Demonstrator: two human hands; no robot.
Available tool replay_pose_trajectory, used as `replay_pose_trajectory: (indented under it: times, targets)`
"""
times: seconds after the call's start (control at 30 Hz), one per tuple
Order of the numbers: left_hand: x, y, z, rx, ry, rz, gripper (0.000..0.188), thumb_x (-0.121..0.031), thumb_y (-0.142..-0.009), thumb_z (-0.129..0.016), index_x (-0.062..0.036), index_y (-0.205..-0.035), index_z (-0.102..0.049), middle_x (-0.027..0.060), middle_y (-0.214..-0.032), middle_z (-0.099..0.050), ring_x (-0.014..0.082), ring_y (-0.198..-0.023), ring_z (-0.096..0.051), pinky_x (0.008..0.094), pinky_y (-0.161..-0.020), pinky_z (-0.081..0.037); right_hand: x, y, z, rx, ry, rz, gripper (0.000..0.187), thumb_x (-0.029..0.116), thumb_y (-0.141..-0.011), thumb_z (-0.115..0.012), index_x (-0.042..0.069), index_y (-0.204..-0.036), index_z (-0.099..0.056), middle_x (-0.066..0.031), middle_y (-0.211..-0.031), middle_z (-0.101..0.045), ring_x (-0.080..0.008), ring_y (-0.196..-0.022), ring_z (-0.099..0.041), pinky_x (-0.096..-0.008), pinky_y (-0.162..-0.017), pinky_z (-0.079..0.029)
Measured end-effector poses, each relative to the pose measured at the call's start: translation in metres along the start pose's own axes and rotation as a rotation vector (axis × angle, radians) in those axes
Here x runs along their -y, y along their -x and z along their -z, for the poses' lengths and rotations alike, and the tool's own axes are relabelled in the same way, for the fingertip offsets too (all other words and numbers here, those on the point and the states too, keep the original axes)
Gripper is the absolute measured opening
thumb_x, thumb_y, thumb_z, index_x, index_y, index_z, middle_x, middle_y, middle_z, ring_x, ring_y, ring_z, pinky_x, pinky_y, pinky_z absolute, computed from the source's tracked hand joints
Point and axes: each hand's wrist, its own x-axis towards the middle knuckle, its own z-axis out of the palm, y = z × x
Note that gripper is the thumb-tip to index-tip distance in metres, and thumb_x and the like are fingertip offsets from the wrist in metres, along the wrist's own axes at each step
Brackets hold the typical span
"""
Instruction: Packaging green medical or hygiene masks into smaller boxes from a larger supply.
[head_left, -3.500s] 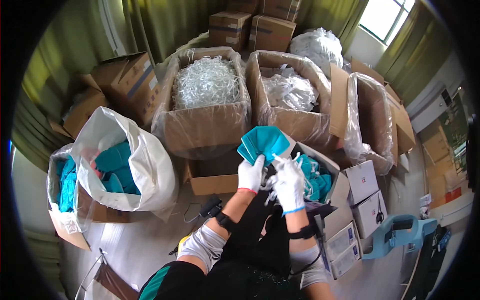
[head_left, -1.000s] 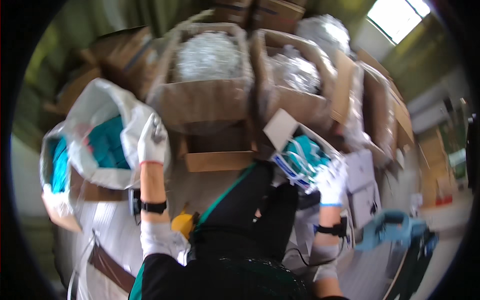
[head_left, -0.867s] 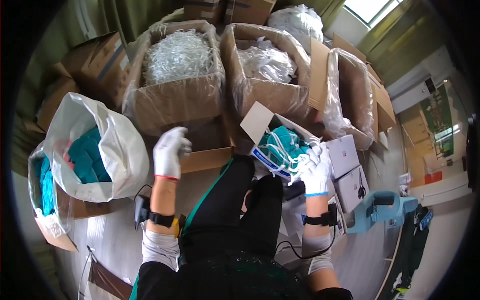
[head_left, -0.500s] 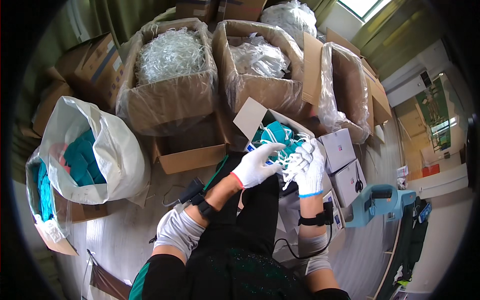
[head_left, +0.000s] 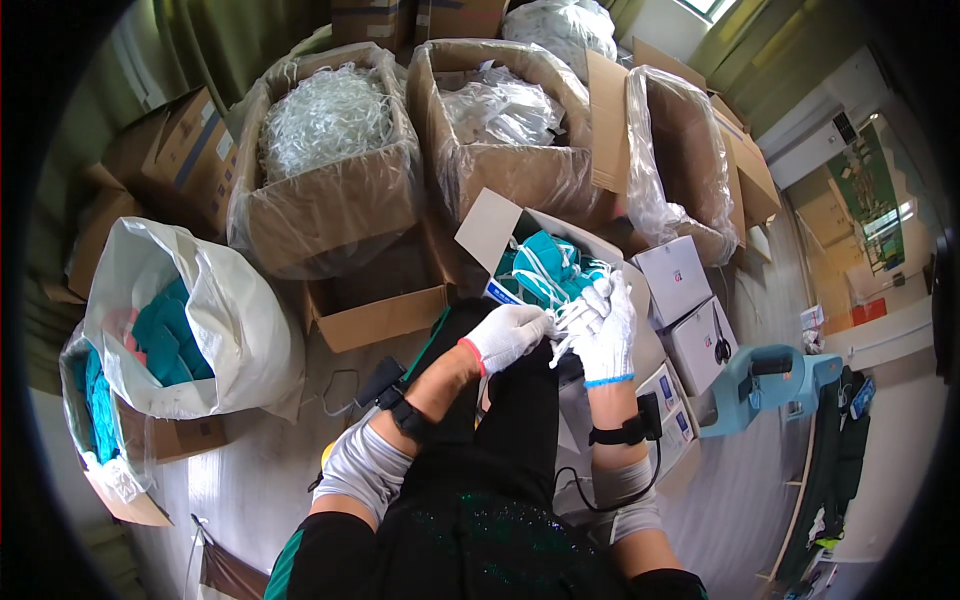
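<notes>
In front of me, my left hand (head_left: 508, 338) wears a white knit glove with a red cuff. Its fingertips are pinched together at a bundle of white straps (head_left: 572, 320). My right hand (head_left: 608, 338), gloved in white with a blue cuff, is closed around the same bundle. Just beyond both hands stands an opened white carton (head_left: 489, 225). Inside it lie teal fabric pieces with white straps (head_left: 545, 265), crossed over one another. Whether the held straps are attached to those pieces is hidden by my fingers.
A white sack of teal pieces (head_left: 245, 330) stands left. Beyond are plastic-lined cardboard boxes (head_left: 335, 205), one heaped with clear strips. Closed white boxes (head_left: 672, 280), black-handled scissors (head_left: 722, 348) and a light-blue plastic stool-like object (head_left: 745, 400) lie to the right.
My left fingers, earlier spread apart, have come together on the straps. The right hand keeps its hold with slightly changed fingers. The whole view has shifted a little.
</notes>
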Motion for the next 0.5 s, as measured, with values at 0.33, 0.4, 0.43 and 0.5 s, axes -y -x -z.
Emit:
replay_pose_trajectory:
  times: [0.33, 0.4, 0.43, 0.5]
  targets:
    - [-0.003, 0.004, -0.003, 0.197, 0.053, 0.067, 0.028, -0.027, -0.102, -0.054, -0.0032, -0.109, -0.066, -0.0022, -0.075, -0.054, 0.0073, -0.067, -0.048, 0.0244, -0.063, -0.042, -0.011, 0.001, -0.001, -0.098, -0.038, 0.114, 0.031, 0.034, -0.103, -0.052, 0.016, -0.077, -0.049, 0.0039, -0.054, -0.037, -0.0117, -0.038, -0.032, -0.0286, -0.037, -0.035]
    - [-0.003, 0.001, -0.009, 0.167, -0.093, -0.01, 0.028, -0.028, -0.101, -0.055, -0.0025, -0.105, -0.065, -0.0003, -0.077, -0.056, 0.0098, -0.07, -0.05, 0.0271, -0.067, -0.044, -0.012, 0.007, -0.007, -0.073, 0.071, 0.151, 0.03, 0.034, -0.102, -0.054, 0.015, -0.079, -0.049, 0.0036, -0.054, -0.037, -0.0124, -0.038, -0.034, -0.0292, -0.037, -0.035]
    - [-0.002, -0.001, -0.011, 0.159, -0.136, -0.033, 0.028, -0.028, -0.101, -0.055, -0.0022, -0.103, -0.064, 0.0002, -0.077, -0.056, 0.0109, -0.071, -0.051, 0.028, -0.069, -0.045, -0.013, 0.004, -0.004, -0.017, 0.061, 0.147, 0.03, 0.036, -0.1, -0.056, 0.014, -0.081, -0.051, 0.0032, -0.056, -0.039, -0.0136, -0.038, -0.037, -0.0298, -0.037, -0.036]
    - [0.004, 0.0, -0.016, 0.137, -0.127, -0.108, 0.027, -0.027, -0.099, -0.053, -0.002, -0.096, -0.062, 0.0034, -0.076, -0.056, 0.0149, -0.075, -0.053, 0.0311, -0.074, -0.046, -0.011, 0.007, 0.005, -0.016, 0.113, 0.173, 0.028, 0.036, -0.1, -0.057, 0.013, -0.084, -0.053, 0.0036, -0.057, -0.041, -0.0126, -0.039, -0.039, -0.0292, -0.037, -0.036]
